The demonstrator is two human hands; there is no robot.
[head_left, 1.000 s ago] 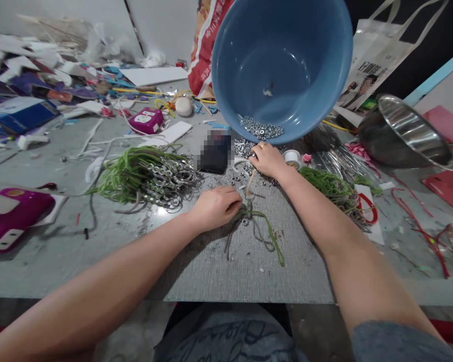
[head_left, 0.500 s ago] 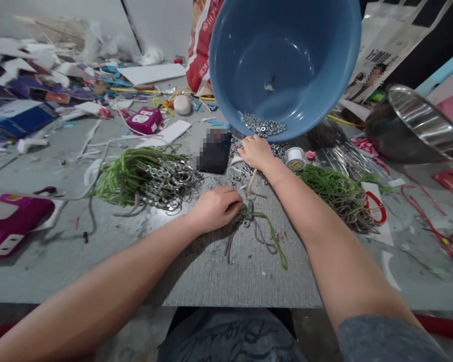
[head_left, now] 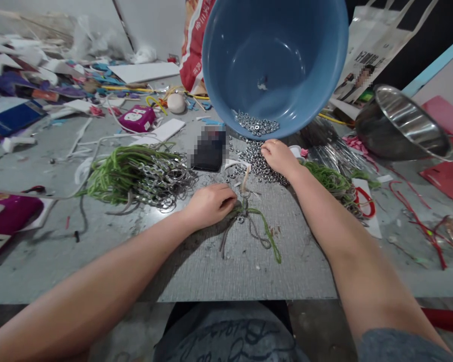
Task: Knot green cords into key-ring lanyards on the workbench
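My left hand (head_left: 210, 203) rests on the grey table (head_left: 211, 271), fingers pinched closed on a small bunch of green and grey cords (head_left: 262, 232). A thin wooden stick (head_left: 244, 178) rises from the cords just past its fingertips. My right hand (head_left: 280, 158) lies palm down on a pile of small metal nuts (head_left: 253, 160), fingers curled into the pile; what they hold is hidden. A big blue basin (head_left: 275, 65) leans tilted just behind the pile, with more nuts at its lower lip.
A heap of green cords strung with metal rings (head_left: 136, 173) lies left of my left hand, and a second heap (head_left: 335, 183) lies to the right. A dark phone (head_left: 208, 151), a steel bowl (head_left: 400, 125), a small tape roll and pink boxes (head_left: 136, 119) are around.
My right hand has slid to the right across the nut pile, away from the wooden stick. My left hand still pinches the cords in the same spot.
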